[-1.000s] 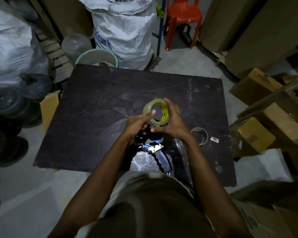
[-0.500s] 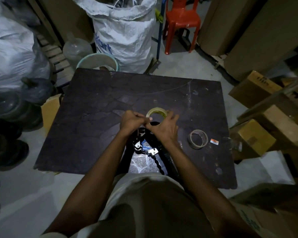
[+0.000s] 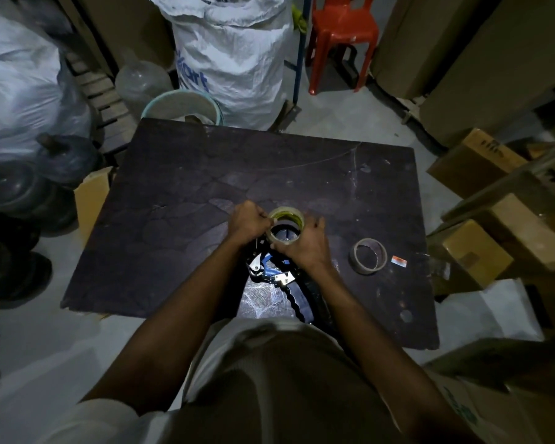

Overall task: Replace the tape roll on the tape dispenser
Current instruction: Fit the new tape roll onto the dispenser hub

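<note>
A clear tape roll (image 3: pixel 285 216) with a yellow-green core lies flat over the hub of the black and blue tape dispenser (image 3: pixel 271 270), near the front middle of the dark table (image 3: pixel 180 193). My left hand (image 3: pixel 249 222) pinches the roll's left rim with curled fingers. My right hand (image 3: pixel 305 246) wraps the roll's right and near side. The dispenser's handle runs back toward my body, partly hidden under my wrists. An empty brown cardboard tape core (image 3: pixel 370 256) rests on the table to the right of my hands.
A small orange and white label (image 3: pixel 399 261) lies right of the empty core. Cardboard boxes (image 3: pixel 476 254) crowd the table's right side. Behind the table stand a teal bucket (image 3: pixel 181 105), a white sack (image 3: pixel 231 59) and a red plastic chair (image 3: pixel 343 30).
Both hands lowered the tape roll from an upright, raised position down flat onto the dispenser's hub. The empty core and label stayed in place.
</note>
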